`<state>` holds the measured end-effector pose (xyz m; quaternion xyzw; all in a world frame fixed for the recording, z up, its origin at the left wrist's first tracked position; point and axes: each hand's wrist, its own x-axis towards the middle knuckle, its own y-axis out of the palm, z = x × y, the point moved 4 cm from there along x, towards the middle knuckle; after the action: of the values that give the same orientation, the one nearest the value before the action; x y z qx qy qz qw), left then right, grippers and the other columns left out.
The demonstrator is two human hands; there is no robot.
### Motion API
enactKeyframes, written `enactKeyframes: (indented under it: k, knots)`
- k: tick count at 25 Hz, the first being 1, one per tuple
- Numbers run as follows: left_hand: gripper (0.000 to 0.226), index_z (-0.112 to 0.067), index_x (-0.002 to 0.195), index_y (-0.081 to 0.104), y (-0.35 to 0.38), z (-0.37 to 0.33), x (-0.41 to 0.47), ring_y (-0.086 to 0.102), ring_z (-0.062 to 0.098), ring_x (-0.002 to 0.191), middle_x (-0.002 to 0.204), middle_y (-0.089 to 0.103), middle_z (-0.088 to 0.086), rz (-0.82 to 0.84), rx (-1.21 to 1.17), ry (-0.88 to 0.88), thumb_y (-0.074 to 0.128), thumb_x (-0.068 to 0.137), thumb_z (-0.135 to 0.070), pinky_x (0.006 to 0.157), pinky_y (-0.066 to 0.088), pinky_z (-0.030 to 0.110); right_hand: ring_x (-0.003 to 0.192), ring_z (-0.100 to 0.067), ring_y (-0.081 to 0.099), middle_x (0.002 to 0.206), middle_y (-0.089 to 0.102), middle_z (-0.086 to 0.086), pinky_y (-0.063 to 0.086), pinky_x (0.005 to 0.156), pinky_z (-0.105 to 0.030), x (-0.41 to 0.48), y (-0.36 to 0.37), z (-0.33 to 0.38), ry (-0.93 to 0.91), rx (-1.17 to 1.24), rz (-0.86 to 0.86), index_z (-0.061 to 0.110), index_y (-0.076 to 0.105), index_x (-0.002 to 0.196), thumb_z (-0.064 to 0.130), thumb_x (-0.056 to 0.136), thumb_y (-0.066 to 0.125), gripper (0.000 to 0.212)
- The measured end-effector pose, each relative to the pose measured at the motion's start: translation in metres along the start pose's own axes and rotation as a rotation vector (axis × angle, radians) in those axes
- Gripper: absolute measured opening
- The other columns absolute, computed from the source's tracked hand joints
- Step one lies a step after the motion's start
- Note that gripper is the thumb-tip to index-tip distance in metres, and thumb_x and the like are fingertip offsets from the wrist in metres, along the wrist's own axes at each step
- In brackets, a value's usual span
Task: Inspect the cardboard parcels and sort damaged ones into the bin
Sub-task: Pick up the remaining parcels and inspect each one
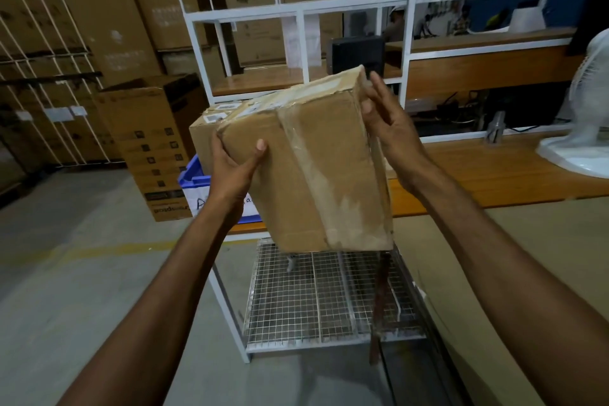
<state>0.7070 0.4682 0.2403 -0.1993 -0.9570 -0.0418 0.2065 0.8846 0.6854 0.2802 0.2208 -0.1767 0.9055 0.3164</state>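
Head view: a taped cardboard parcel (pixel 316 168) hangs tilted in the air over a wire mesh shelf (pixel 313 300), just in front of the worktop (pixel 494 168). The left hand (pixel 234 168) grasps its left corner, thumb on the near face; the right hand (pixel 392 132) lies released, fingers straight against the right side. Beyond it on the left, a second parcel (pixel 204 132) sits above a blue bin (pixel 192 180), and a white fan (pixel 583 128) stands far right.

Parcel (pixel 316 168): plain brown, banded with clear tape. Bin (pixel 192 176): blue, white panel. Rack frame (pixel 408 30): white. Mesh shelf (pixel 296 300): square grid. Fan (pixel 580 155): white. Floor (pixel 82 290): grey, yellow stripe.
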Motion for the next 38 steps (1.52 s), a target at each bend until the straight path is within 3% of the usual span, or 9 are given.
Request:
enactKeyframes:
  k: [4,10,13,18,21,25,28,33,38]
  knots:
    - [0.111,-0.037,0.166,0.002,0.0,-0.002,-0.001,0.041,0.02,0.144,0.17,0.023,0.005,-0.045,0.036,-0.02,0.081,0.088,-0.038,0.108,0.045,0.037,0.144,-0.023,0.042,0.168,0.027,0.002,0.039,0.118,-0.054,0.003,0.002,-0.006,0.185,-0.005,0.061,0.055,0.0,0.16,0.096,0.055,0.066,0.131]
    - [0.069,-0.04,0.167,-0.001,0.043,0.001,-0.018,0.023,0.022,0.159,0.177,0.008,-0.002,0.002,-0.039,-0.065,0.037,0.111,-0.052,0.127,0.027,0.053,0.137,-0.021,0.043,0.151,0.034,0.005,0.044,0.113,-0.053,-0.009,0.032,-0.013,0.147,-0.125,-0.164,0.039,0.023,0.161,0.075,0.073,0.077,0.109]
    - [0.092,-0.034,0.166,0.022,0.034,0.009,-0.013,0.045,0.027,0.15,0.169,0.036,0.008,0.092,-0.151,-0.162,0.039,0.092,-0.087,0.12,0.037,0.06,0.127,-0.015,0.055,0.141,0.048,0.008,0.053,0.105,-0.048,-0.011,0.03,-0.017,0.108,-0.078,-0.064,0.034,0.036,0.156,0.058,0.077,0.082,0.094]
    - [0.086,-0.022,0.146,0.045,0.031,-0.018,-0.008,0.069,0.024,0.12,0.136,0.067,0.009,-0.036,-0.104,-0.145,0.038,0.09,-0.087,0.097,0.059,0.046,0.118,-0.001,0.061,0.147,0.05,0.009,0.06,0.087,-0.028,-0.026,0.039,-0.021,0.061,-0.036,0.132,0.042,0.013,0.162,0.031,0.089,0.081,0.101]
    - [0.06,-0.033,0.144,0.039,0.033,-0.027,-0.013,0.062,0.021,0.129,0.144,0.057,0.004,0.075,0.0,-0.092,0.054,0.097,-0.069,0.09,0.057,0.037,0.12,-0.012,0.061,0.145,0.052,0.005,0.06,0.094,-0.044,-0.028,0.037,-0.03,0.082,0.014,-0.17,0.035,0.025,0.159,0.039,0.087,0.081,0.091]
    - [0.102,-0.054,0.163,0.01,0.026,0.006,-0.041,0.054,0.016,0.142,0.162,0.044,-0.007,0.497,0.056,-0.099,0.081,0.091,-0.043,0.103,0.058,0.047,0.112,-0.004,0.061,0.123,0.057,0.019,0.058,0.096,-0.047,-0.02,0.035,-0.028,0.1,0.001,-0.283,0.028,0.042,0.142,0.04,0.078,0.088,0.079]
    - [0.09,-0.046,0.165,0.017,0.032,0.009,-0.046,0.06,0.009,0.133,0.154,0.053,-0.009,0.3,0.047,0.002,0.075,0.097,-0.031,0.098,0.061,0.036,0.103,0.001,0.063,0.116,0.058,0.025,0.06,0.093,-0.044,-0.016,0.039,-0.019,0.079,-0.034,-0.221,0.029,0.043,0.146,0.034,0.081,0.087,0.079]
    - [0.067,-0.037,0.15,0.038,0.02,-0.005,-0.025,0.067,0.012,0.125,0.149,0.059,-0.001,0.133,-0.035,-0.003,0.075,0.096,-0.022,0.091,0.063,0.031,0.123,-0.007,0.06,0.144,0.043,0.022,0.059,0.09,-0.03,-0.018,0.033,-0.022,0.117,-0.045,0.289,0.063,-0.005,0.15,0.015,0.078,0.089,0.127]
    - [0.087,-0.027,0.165,0.027,0.023,0.004,-0.031,0.061,0.021,0.136,0.152,0.057,0.0,0.416,-0.093,-0.082,0.072,0.094,-0.003,0.101,0.059,0.047,0.109,-0.014,0.069,0.13,0.059,0.007,0.063,0.086,-0.045,-0.018,0.024,-0.037,0.246,0.18,-0.148,0.03,0.036,0.152,0.018,0.076,0.092,0.095]
